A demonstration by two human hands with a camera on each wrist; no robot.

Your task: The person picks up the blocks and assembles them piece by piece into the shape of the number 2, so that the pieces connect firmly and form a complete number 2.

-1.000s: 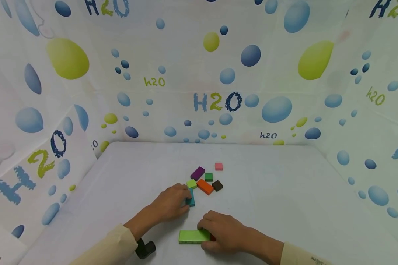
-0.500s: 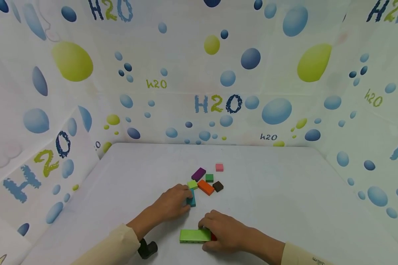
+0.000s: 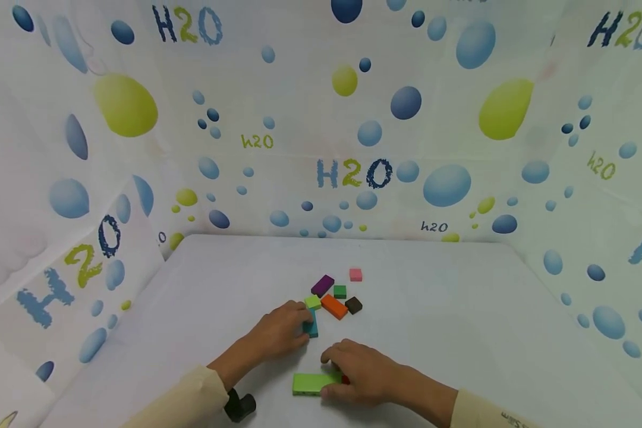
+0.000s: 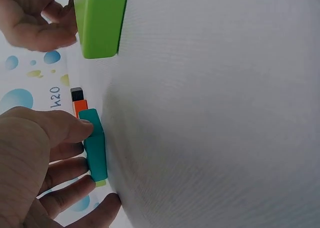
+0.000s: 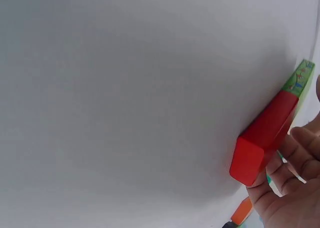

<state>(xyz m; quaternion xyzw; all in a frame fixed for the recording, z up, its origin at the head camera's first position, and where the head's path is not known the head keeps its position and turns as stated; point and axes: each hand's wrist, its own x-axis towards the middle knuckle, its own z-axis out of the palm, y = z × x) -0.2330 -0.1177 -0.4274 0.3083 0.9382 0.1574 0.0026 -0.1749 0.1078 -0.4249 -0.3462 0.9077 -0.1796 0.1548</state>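
Observation:
My left hand [image 3: 279, 330] is at a teal block [image 4: 96, 155], thumb at one end and fingertips along its side in the left wrist view. Nearer me lies a lime-green block [image 3: 309, 384], with a red block [image 5: 262, 133] against its end. My right hand [image 3: 361, 373] arches over these two. Its thumb overlaps the green block's near side in the head view, and its forefinger is raised beyond the far edge. In the right wrist view fingers lie behind the red block. Part of the red block is hidden under the hand in the head view.
Beyond the left hand lie small blocks: yellow-green [image 3: 312, 302], orange [image 3: 334, 307], dark brown [image 3: 353, 305], green [image 3: 339, 291], purple [image 3: 323, 285] and pink [image 3: 355, 274]. A black device [image 3: 241, 406] sits under the left wrist. Printed sheeting [image 3: 438, 119] stands around the white table [image 3: 433, 297].
The right hand's forefinger has lifted off the lime-green block's far edge, leaving a gap. The left hand stays at the teal block. The head view has tilted up slightly.

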